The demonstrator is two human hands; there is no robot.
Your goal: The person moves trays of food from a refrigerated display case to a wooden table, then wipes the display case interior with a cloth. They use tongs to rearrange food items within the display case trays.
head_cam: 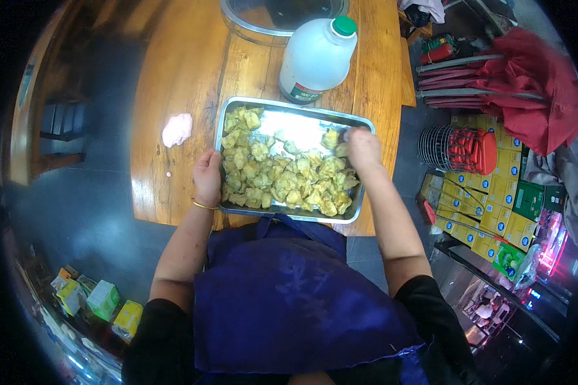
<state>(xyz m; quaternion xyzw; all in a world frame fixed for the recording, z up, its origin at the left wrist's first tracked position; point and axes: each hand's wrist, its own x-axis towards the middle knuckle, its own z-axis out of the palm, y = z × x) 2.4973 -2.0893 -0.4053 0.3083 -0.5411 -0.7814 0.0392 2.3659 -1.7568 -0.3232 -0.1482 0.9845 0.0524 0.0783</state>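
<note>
A rectangular metal tray [298, 126] lies near the table's front edge. Yellow-green, crinkled pieces of food [289, 175] cover most of it, while part of the shiny bottom shows along the far side. My left hand [207, 175], with a gold-coloured bangle at the wrist, grips the tray's left rim. Over the tray's right side is my right hand [364, 148], blurred, its fingers curled beside a few pieces. What lies under those fingers is hidden. Just behind the tray stands a large translucent plastic jug [315, 57] with a green cap.
The wooden table [183, 72] also bears a crumpled pink item [177, 130] at left and a round glass-topped metal rim [289, 31] at the back. Yellow cartons [491, 192], a wire basket with red contents [462, 150] and folded red fabric [534, 86] stand at right.
</note>
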